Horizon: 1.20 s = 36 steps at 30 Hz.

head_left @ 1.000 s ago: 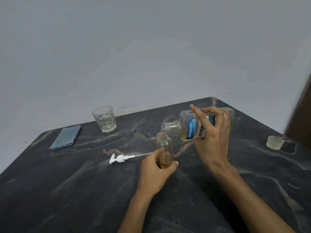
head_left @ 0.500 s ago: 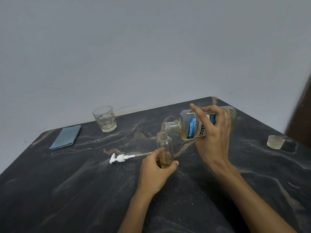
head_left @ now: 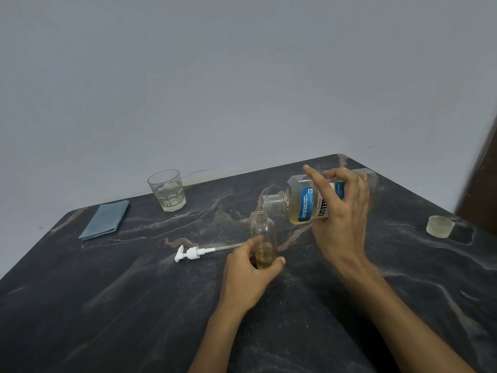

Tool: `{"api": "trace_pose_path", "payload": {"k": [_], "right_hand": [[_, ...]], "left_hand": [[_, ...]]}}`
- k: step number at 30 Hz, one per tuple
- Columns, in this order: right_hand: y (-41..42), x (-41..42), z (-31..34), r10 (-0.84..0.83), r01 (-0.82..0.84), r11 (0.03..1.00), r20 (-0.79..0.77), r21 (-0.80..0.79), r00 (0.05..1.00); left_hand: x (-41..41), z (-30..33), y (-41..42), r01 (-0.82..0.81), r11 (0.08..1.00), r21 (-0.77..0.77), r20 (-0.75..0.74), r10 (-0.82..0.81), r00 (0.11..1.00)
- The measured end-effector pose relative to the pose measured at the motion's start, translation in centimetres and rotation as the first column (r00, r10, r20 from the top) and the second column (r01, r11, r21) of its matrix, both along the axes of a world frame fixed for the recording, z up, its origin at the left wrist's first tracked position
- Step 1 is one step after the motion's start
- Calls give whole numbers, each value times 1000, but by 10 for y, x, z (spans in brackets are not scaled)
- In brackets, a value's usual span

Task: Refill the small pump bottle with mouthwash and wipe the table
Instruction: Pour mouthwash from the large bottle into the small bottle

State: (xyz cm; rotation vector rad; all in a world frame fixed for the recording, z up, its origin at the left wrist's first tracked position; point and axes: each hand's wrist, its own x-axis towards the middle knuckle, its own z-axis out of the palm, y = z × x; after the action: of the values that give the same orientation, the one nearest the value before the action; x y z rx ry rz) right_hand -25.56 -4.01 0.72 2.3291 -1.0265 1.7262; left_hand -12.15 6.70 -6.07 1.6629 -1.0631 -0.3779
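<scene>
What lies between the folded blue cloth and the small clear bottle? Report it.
Head view: the white pump head with its dip tube lies on the dark marble table between them.

The table (head_left: 107,305) is seen to be of dark polished stone, marble-like, veined in pale grey and rust, with a dull sheen. Near its far left corner a folded blue cloth (head_left: 105,220) of soft, matt weave is laid. A tumbler (head_left: 166,190) of clear, faceted glass is stood by the far edge. The pump head (head_left: 191,253) is of white, smooth plastic. The small bottle (head_left: 264,240) is clear and glossy. The mouthwash bottle (head_left: 298,204) is of transparent plastic with a glossy printed label. Toward the right edge, a cap (head_left: 440,225) of translucent, frosted plastic is set.
</scene>
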Motion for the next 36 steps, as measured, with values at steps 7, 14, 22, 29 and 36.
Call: {"api": "trace_pose_path", "payload": {"k": [7,14,22,29,36], "right_hand": [[0,1,0,-3,3,1000,1,-10,1000],[-1,0,0,-11,11,1000,2,-17,1000],[0,0,1,-11,11,1000,3,-25,1000],[3,-1,3,-8,8,1000,-6,-13,1000],[5,-1,5,-22,22,1000,-17,0,1000]], "left_hand": [[0,0,0,-1,1000,2,-8,1,1000],[0,0,0,3,1000,4,-10,-3,1000],[0,1,1,8,1000,-1,-14,-8,1000],[-1,1,1,7,1000,-10,-18,-7,1000],[2,-2,1,12,1000,13,13,-12,1000]]}}
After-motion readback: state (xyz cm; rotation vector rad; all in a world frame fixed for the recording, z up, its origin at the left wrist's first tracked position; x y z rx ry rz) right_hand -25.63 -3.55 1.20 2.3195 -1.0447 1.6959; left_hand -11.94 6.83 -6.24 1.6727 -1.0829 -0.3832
